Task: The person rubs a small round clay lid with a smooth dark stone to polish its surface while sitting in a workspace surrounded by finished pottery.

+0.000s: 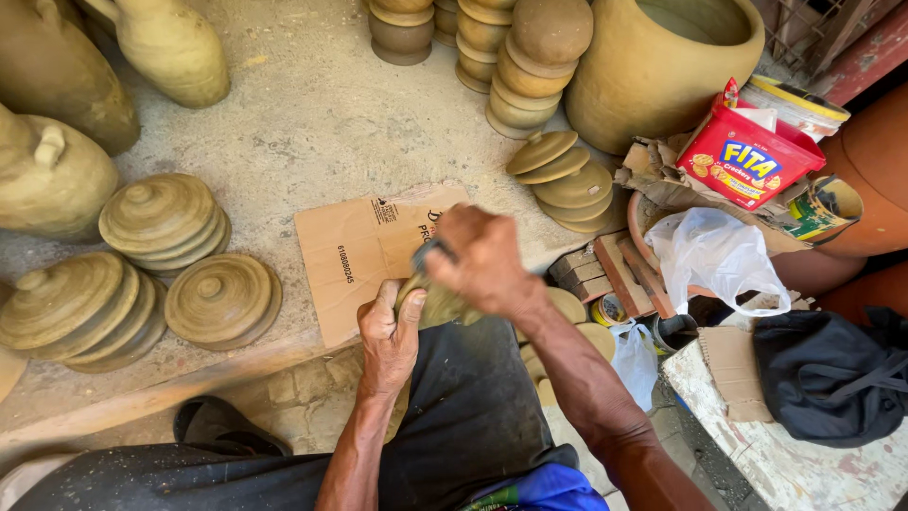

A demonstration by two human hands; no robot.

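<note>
My left hand (pixel 390 333) grips the edge of a clay lid (pixel 437 305), thumb up along its rim, holding it over my lap. My right hand (pixel 484 257) is clenched around a small dark tool (pixel 430 252), pressed down on the lid's top. Flattened cardboard (pixel 364 251) lies on the floor just beyond. Stacks of finished lids (pixel 161 218) sit to my left, more lids (pixel 567 180) to the right, near a large clay pot (pixel 662 66) and a red box (pixel 747 156).
</note>
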